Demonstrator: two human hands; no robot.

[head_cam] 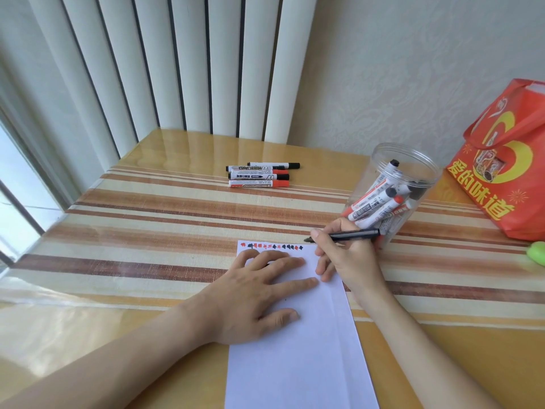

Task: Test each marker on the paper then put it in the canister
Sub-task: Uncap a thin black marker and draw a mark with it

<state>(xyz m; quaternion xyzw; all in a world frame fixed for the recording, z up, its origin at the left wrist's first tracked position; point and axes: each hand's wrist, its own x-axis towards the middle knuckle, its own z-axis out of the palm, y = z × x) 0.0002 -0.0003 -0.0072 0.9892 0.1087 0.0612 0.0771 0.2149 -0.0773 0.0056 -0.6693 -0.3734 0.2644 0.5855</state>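
White paper (298, 358) lies lengthwise on the tabletop (88, 335), nearest the viewer; all positions below are given relative to this sheet. The left hand (253, 293) rests on the sheet's left half, fingers straight and spread, palm down, holding nothing. At the sheet's right edge the right hand (345, 255) grips a black marker (351, 235) — barrel nearly level, tip pointing left, just above the sheet's far right corner. Whether the tip touches the sheet cannot be told. Along the sheet's far edge runs a row of test marks (271, 247), red toward the left, black toward the right. Just beyond the far right corner, directly behind the right hand, stands a clear canister (410, 160), open-topped and tilted, holding several red- and black-capped markers. Well beyond the sheet's far edge, four loose markers (259, 175) lie side by side on the striped cloth under the clear cover — two with red caps, two with black. Far to the right of the sheet stand a red bag (501, 160) and, nearer, a green object (536, 252) at the frame edge. Vertical blinds (177, 60) hang behind the tabletop.
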